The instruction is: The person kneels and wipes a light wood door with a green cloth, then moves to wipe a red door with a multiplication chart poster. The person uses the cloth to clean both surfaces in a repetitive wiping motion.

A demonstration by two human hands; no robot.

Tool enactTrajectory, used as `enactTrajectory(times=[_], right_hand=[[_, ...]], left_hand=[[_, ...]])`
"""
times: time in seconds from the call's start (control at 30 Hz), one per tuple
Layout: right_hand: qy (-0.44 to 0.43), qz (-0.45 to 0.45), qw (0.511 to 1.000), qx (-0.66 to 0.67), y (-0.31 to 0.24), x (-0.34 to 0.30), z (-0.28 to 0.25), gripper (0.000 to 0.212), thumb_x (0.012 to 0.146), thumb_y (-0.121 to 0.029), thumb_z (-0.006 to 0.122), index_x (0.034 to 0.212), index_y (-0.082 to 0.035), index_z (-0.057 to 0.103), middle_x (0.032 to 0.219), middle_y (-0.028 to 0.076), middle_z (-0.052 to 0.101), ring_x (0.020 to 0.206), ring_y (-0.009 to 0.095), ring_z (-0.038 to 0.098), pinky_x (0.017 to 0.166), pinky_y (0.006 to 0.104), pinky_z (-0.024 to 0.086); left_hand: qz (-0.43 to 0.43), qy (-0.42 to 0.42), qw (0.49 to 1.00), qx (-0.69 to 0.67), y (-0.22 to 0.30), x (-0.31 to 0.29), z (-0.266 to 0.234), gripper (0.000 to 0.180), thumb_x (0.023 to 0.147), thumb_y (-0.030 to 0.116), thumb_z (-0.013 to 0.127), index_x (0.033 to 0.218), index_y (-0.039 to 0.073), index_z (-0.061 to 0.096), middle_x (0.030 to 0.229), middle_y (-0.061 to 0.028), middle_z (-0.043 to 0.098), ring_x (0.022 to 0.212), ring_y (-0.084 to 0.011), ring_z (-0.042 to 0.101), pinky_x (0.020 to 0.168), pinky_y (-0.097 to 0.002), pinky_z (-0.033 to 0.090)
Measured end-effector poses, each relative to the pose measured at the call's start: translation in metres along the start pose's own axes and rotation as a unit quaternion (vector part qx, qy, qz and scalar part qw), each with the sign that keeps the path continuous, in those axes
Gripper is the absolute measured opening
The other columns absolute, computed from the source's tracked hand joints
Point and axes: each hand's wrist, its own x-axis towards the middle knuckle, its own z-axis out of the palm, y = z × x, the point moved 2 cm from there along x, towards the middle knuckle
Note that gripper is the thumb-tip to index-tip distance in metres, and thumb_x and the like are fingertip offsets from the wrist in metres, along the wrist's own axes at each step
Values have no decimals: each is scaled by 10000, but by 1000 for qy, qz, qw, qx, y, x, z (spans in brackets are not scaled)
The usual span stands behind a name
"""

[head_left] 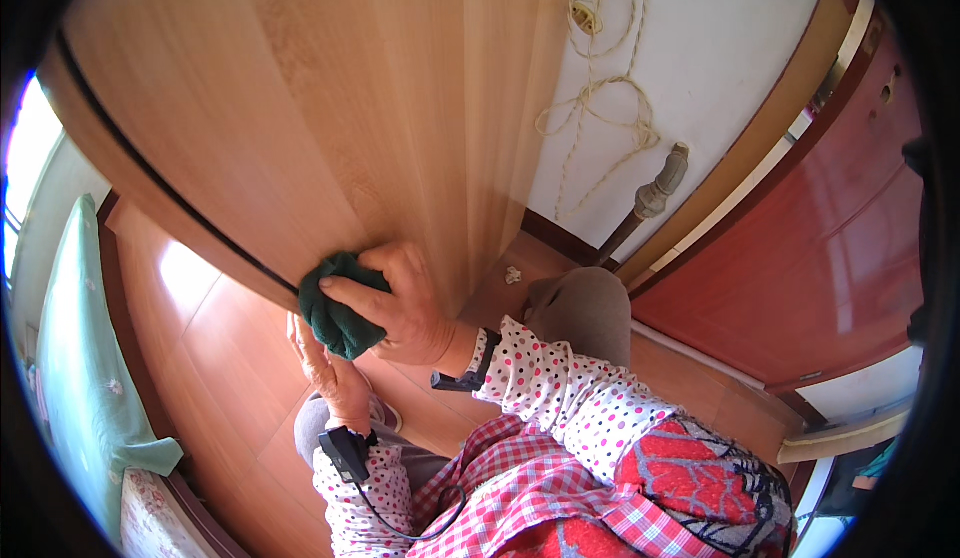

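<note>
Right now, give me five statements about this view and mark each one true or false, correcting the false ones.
1. The right hand holds a dark green cloth at the wooden panel. True.
2. The left hand holds a second cloth. False: the left hand holds no cloth and is just below the green one.
3. A pale cord hangs in front of the white wall. True.
4. The red panel is left of the wooden one. False: the red panel is on the right.
5. Both sleeves are dotted. True.

Downward head view (wide fisheye)
</note>
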Motion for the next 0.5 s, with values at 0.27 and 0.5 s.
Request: enactTrajectory(times=[0.27,0.5], right_hand=[[139,153,978,6,62,0,-32,582,733,-10,830,1279,-65,638,1182,173,598,1120,365,598,990,413,489],[235,357,880,206,141,-4,-56,504,883,-7,765,1345,-70,573,1254,108,617,1134,229,602,996,337,506]], left_hand=[[12,41,999,23,-10,-22,-19,552,1092,278,517,1577,55,379,1487,-145,405,1271,-259,515,1046,-409,451],[-87,100,989,-68,-29,-51,-35,541,1096,309,491,1555,30,424,1560,-172,439,1408,-290,435,1183,-435,309]])
